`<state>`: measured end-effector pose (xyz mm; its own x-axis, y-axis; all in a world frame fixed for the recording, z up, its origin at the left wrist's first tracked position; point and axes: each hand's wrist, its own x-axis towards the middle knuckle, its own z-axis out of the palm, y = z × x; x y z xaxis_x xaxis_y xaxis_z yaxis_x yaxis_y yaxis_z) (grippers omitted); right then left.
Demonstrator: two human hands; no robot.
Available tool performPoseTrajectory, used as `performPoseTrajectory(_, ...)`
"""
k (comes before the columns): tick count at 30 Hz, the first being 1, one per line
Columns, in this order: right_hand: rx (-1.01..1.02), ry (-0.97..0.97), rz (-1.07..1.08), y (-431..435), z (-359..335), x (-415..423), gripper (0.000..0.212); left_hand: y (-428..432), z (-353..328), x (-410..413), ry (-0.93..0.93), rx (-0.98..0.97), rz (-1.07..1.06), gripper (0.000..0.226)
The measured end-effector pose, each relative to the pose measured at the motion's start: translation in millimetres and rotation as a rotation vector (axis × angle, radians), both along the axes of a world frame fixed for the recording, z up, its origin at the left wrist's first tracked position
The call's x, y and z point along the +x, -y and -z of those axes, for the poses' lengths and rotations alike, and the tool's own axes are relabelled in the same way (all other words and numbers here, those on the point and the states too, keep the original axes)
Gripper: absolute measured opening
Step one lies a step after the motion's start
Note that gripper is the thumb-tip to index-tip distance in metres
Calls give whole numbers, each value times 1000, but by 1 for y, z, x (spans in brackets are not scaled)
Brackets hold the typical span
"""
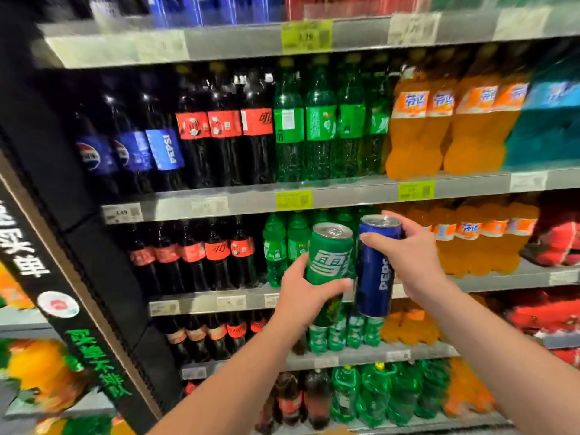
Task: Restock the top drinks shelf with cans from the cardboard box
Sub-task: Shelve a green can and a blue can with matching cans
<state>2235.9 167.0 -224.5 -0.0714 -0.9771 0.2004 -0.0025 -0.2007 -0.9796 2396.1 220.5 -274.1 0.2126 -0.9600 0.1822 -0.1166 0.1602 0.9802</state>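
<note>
The left hand [303, 298] wraps the lower half of a green can [329, 255], thumb across its front. That leaves the top and upper body of the can bare.

The right hand [408, 255] grips a blue can [375, 271] high up near the rim, so its base is free to set down.

Both cans are upright with a slight tilt. They sit just beside each other in the air, in front of the rows of bottles [320, 127].

Carrying 1 can per hand looks like a way to place 2 per trip.

The top shelf [238, 39] is well above the cans, and the blue and red goods on it are too blurred to name.

Raising the cans seems to be the step in hand. The box is out of view.
</note>
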Motion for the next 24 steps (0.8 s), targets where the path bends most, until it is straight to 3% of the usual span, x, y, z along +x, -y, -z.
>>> performPoseTrajectory(3,-12,21,4,-2,-32,-18,87,6,-31,-22,-20,-20,-12,85)
performPoseTrajectory(5,-31,25,14,-2,-52,-32,99,9,-50,-38,-17,-47,-2,84)
performPoseTrajectory(6,-40,28,17,-1,-61,-41,92,11,-59,-47,-9,-64,-2,71)
performPoseTrajectory(8,-60,29,12,1,-80,-58,56,15,-78,-65,9,-91,6,52)
performPoseTrajectory(11,-125,3,4,5,-107,-83,23,25,-103,-93,13,-130,27,45)
performPoseTrajectory(19,-239,-62,20,32,-170,-154,34,50,-164,-175,-83,-257,-37,40)
performPoseTrajectory(24,-296,-65,-22,45,-200,-196,23,63,-195,-220,-74,-317,-114,38)
